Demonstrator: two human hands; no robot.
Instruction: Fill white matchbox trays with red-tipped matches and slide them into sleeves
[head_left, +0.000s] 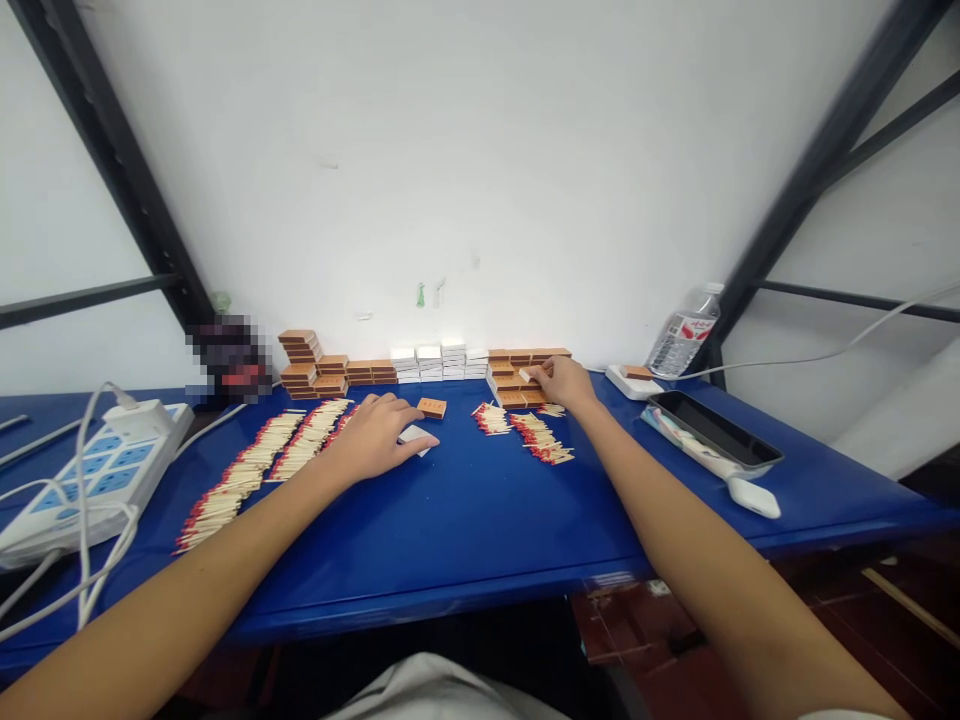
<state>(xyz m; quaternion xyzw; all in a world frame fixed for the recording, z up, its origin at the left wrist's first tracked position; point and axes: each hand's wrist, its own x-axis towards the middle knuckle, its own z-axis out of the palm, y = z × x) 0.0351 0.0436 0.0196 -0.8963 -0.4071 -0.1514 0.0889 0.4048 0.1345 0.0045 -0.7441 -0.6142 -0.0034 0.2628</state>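
Note:
My left hand (379,432) is low over the blue table, with a white matchbox tray (412,435) between its thumb and index finger. The tray's contents cannot be made out. Just beyond those fingers lies an orange-brown matchbox (432,408). My right hand (561,380) reaches to the stacked matchboxes (510,382) by the wall, thumb and fingers pinching a matchbox (527,374) whose pale side faces me. Rows of red-tipped matches (244,475) spread beside and partly under my left hand. Smaller match piles (541,438) lie in front of the right-hand stack.
White tray stacks (429,363) and more brown matchboxes (300,365) line the wall. On the left is a power strip (112,460) with looping white cables. A tilted plastic bottle (686,330), a phone-like black-topped case (709,430) and a small white case (754,497) are at right.

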